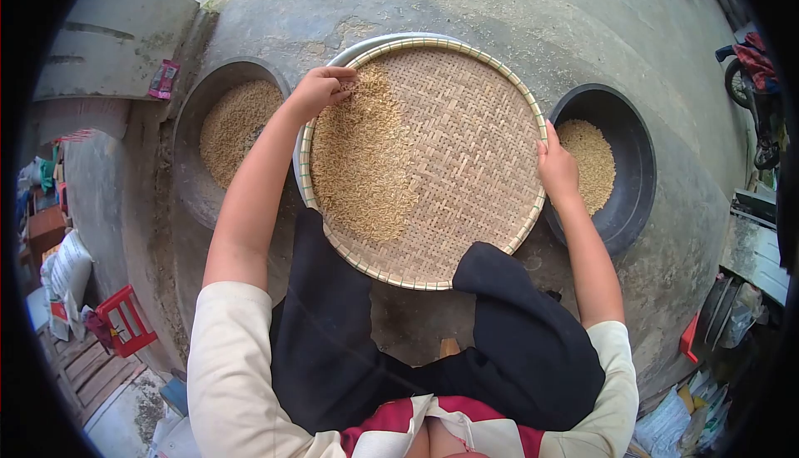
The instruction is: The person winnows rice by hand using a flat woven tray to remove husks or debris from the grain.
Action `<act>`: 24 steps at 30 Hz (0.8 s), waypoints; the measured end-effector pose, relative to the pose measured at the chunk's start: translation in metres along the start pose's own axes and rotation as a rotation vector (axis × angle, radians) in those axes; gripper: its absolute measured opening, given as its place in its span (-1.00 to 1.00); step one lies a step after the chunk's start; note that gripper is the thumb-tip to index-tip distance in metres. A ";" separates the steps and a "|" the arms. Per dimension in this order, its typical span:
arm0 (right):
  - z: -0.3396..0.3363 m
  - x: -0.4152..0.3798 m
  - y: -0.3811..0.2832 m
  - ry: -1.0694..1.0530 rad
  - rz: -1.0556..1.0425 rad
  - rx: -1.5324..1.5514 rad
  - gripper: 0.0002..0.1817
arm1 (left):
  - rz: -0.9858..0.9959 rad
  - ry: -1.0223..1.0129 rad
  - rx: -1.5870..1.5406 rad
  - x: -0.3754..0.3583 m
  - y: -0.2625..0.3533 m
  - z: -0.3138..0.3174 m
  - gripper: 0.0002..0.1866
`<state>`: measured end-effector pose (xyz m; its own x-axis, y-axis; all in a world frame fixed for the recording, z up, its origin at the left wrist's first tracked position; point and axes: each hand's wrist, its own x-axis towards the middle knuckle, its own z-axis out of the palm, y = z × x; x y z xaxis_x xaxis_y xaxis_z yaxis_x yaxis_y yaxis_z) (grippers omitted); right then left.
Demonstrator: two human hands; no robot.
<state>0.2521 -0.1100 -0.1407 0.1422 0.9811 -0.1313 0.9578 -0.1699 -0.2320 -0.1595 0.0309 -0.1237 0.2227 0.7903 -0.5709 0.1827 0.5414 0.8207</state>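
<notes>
A round woven bamboo winnowing tray [470,150] lies across my knees, its near rim between my legs. Unhusked rice grain [366,166] covers its left part, while the weave shows bare on the right. My left hand [320,92] is over the upper left rim, fingertips drawn together at the edge of the grain; whatever is between them is too small to make out. On the right side, my right hand [558,168] is closed round the tray's rim, thumb on top. Under the tray, a pale basin [366,45] shows only its far edge.
At left stands a grey tub [190,137] of grain; at right, a black tub [637,175] holds paler grain. A pink packet [164,79] lies by a pale slab at left. Beyond are a red plastic stool [126,322], sacks [68,266] and a motorbike [753,100].
</notes>
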 end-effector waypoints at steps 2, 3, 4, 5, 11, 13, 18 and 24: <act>0.000 0.000 -0.001 0.005 -0.002 0.005 -0.52 | -0.009 -0.009 -0.104 -0.004 0.000 -0.002 -0.63; 0.000 0.000 -0.001 0.011 -0.010 0.012 -0.52 | -0.018 -0.018 -0.210 -0.004 0.000 -0.003 -0.63; -0.001 0.000 -0.001 0.018 -0.018 0.018 -0.52 | -0.019 -0.023 -0.208 -0.003 0.000 -0.004 -0.63; -0.001 0.000 -0.001 0.018 -0.013 0.018 -0.52 | -0.029 -0.040 -0.243 -0.003 0.000 -0.004 -0.59; -0.001 0.000 0.000 -0.016 0.009 -0.018 -0.51 | -0.027 -0.020 -0.391 -0.006 0.013 0.009 -0.42; -0.001 0.000 0.000 -0.011 -0.003 -0.009 -0.51 | -0.021 -0.022 -0.456 -0.003 0.023 0.023 -0.41; 0.001 0.001 0.000 0.009 -0.010 -0.026 -0.52 | 0.113 -0.384 -0.413 -0.016 0.102 0.128 -0.27; 0.001 -0.001 0.002 0.027 -0.013 -0.007 -0.53 | 0.287 -0.374 0.097 -0.017 0.141 0.142 -0.25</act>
<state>0.2538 -0.1111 -0.1423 0.1367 0.9853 -0.1023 0.9613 -0.1568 -0.2264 -0.0015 0.0531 -0.0014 0.6028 0.7371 -0.3055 0.1479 0.2730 0.9506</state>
